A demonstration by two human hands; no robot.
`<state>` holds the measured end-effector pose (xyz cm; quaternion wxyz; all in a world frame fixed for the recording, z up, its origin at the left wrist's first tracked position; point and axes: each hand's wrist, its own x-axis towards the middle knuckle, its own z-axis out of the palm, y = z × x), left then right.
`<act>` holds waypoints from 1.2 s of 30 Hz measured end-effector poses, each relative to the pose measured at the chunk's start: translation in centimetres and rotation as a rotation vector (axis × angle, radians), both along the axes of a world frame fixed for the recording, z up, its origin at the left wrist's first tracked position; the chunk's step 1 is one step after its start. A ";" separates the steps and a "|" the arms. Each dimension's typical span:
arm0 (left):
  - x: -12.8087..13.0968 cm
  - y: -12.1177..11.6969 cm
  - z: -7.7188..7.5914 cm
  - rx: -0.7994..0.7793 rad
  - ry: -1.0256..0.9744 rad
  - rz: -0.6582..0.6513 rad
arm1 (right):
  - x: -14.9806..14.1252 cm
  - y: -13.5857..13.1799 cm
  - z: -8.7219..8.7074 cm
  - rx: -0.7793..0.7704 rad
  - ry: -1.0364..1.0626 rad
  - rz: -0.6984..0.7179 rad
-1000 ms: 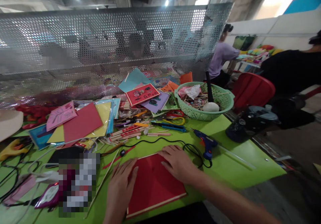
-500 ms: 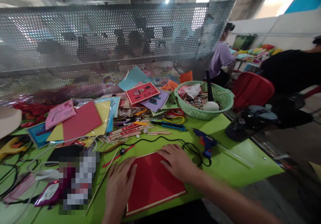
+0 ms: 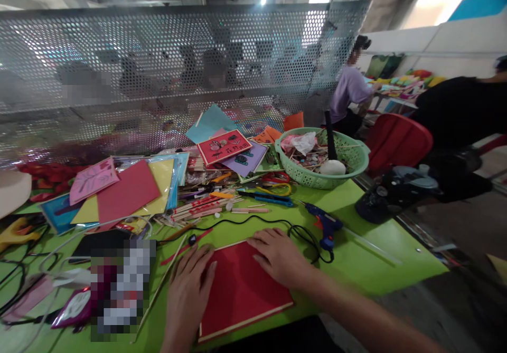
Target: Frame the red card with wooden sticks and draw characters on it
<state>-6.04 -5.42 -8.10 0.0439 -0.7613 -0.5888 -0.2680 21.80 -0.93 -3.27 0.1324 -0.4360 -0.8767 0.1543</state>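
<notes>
Red rectangular card edged with pale wooden strips [image 3: 243, 292] lay, in the head view, on a green tabletop [image 3: 360, 274], a thin pale stick [image 3: 159, 289] to its left, a blue glue gun [image 3: 327, 229] to its right; it sat between the left hand [image 3: 190, 284] and right hand [image 3: 279, 257], fingers flat, nearly together, on its left edge and far-right corner

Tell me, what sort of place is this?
Probably a craft workshop: the green table holds a blue glue gun, thin wooden sticks, and a red sheet with pale strips along two edges.
</notes>
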 end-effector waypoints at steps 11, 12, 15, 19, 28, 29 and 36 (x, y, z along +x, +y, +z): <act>0.3 -0.1 0.5 0.016 -0.013 -0.066 | 0.1 0.0 -0.3 0.020 0.013 0.007; 0.3 -0.2 0.5 0.010 -0.003 -0.080 | 0.1 0.0 -0.4 0.020 0.013 0.011; 0.4 -0.2 0.6 -0.019 0.046 -0.079 | 0.1 -0.1 -0.6 0.010 0.008 0.017; 0.6 -0.3 0.8 -0.045 0.081 -0.047 | -0.1 -0.3 -0.5 0.009 -0.007 0.012; 1.1 -0.6 1.4 -0.026 0.040 -0.087 | -0.1 -0.1 -0.7 0.059 -0.003 0.022; 1.2 -0.6 1.5 -0.032 0.045 -0.095 | -0.1 -0.1 -0.7 0.069 -0.006 0.024; 1.6 -0.6 1.8 -0.079 0.057 -0.074 | -0.3 -0.4 -0.7 0.078 -0.039 0.024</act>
